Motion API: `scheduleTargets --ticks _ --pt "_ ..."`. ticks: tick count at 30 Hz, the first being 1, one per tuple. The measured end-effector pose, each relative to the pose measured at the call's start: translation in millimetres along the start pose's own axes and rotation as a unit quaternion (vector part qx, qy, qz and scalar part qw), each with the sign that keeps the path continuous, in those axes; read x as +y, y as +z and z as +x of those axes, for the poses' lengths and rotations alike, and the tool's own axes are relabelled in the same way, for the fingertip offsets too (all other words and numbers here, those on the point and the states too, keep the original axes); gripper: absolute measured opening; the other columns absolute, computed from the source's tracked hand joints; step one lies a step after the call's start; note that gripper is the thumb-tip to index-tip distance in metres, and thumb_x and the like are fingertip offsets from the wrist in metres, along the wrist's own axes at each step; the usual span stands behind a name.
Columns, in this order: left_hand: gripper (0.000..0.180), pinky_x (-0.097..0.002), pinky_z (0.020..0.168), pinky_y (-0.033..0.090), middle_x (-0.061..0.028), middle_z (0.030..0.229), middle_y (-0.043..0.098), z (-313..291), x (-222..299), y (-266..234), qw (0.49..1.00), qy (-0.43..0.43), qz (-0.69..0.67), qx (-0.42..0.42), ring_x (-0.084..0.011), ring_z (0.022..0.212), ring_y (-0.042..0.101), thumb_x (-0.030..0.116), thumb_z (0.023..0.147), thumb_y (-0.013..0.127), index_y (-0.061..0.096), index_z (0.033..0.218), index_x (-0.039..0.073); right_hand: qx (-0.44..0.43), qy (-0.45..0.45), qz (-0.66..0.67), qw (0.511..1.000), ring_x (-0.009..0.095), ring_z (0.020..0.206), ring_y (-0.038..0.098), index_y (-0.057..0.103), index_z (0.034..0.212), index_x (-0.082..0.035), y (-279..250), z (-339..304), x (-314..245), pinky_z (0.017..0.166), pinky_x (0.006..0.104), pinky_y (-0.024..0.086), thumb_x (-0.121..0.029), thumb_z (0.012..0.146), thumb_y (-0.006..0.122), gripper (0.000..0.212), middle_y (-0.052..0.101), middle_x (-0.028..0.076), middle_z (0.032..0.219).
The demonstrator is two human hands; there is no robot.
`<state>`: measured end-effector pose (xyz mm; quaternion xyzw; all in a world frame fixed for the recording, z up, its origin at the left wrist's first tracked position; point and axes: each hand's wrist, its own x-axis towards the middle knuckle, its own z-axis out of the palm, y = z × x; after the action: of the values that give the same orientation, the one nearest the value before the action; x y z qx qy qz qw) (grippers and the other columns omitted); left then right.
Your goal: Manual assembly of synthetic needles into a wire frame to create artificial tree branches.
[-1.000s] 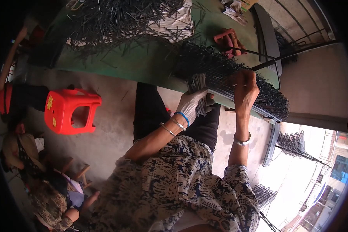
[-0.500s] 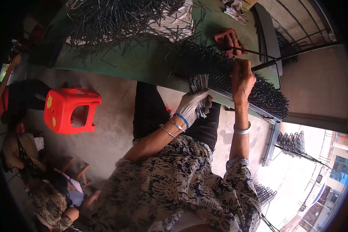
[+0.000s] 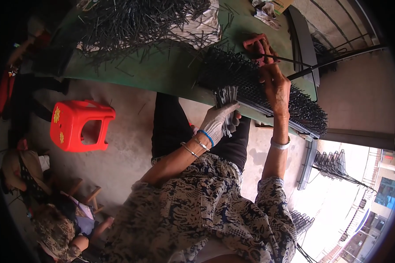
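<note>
My left hand (image 3: 218, 119), in a pale glove, is closed round a bundle of thin dark rods (image 3: 226, 97) just off the table's near edge. Bare and with its fingers pinched together, my right hand (image 3: 276, 90) is over a long rack (image 3: 250, 94) with many holes. Dark rods (image 3: 303, 107) stand densely upright at the rack's right part, and more (image 3: 226, 63) fill its left part. Whatever the right fingertips pinch is too small to make out. A red cloth (image 3: 255, 44) lies just beyond that hand.
A large heap of loose dark rods (image 3: 136, 22) lies on a pale cloth (image 3: 202, 28) on the green table (image 3: 162, 65). A red stool (image 3: 70, 125) stands on the floor at left. Other people (image 3: 61, 228) are at the left edge. Dark metal frames (image 3: 331, 164) hang at right.
My right hand has shifted slightly, its wrist a little further right, still over the rack. The left hand keeps the bundle almost in place. At far left, a person has moved.
</note>
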<state>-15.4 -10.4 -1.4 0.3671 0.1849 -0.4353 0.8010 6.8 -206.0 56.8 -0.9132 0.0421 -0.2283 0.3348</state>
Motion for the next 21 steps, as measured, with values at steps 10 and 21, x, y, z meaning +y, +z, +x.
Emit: scheduleTargets --ticks 10,21 --pt "0.018 -0.0241 0.044 0.047 -0.0059 0.074 0.069 -12.3 3.8 6.4 1.0 -0.013 0.023 0.002 -0.0127 0.054 0.062 0.023 0.09 0.07 0.068 0.096 0.006 0.019 -0.035 -0.104 0.994 0.018 0.067 0.068 0.064 0.103 -0.005 8.3 16.1 10.0 0.061 0.0316 0.05 -0.011 0.094 0.06 0.011 0.068 0.012 0.077" --pt "0.019 -0.0243 0.044 0.047 -0.0066 0.078 0.071 -10.3 5.6 3.4 1.0 0.015 0.002 -0.024 -0.0136 0.058 0.066 0.024 0.091 0.068 0.067 0.1 0.008 0.057 -0.019 -0.255 0.965 0.034 0.08 0.064 0.068 0.103 -0.012 22.6 -13.4 -1.4 0.068 0.0423 0.05 -0.023 0.093 0.063 0.015 0.066 0.013 0.087"
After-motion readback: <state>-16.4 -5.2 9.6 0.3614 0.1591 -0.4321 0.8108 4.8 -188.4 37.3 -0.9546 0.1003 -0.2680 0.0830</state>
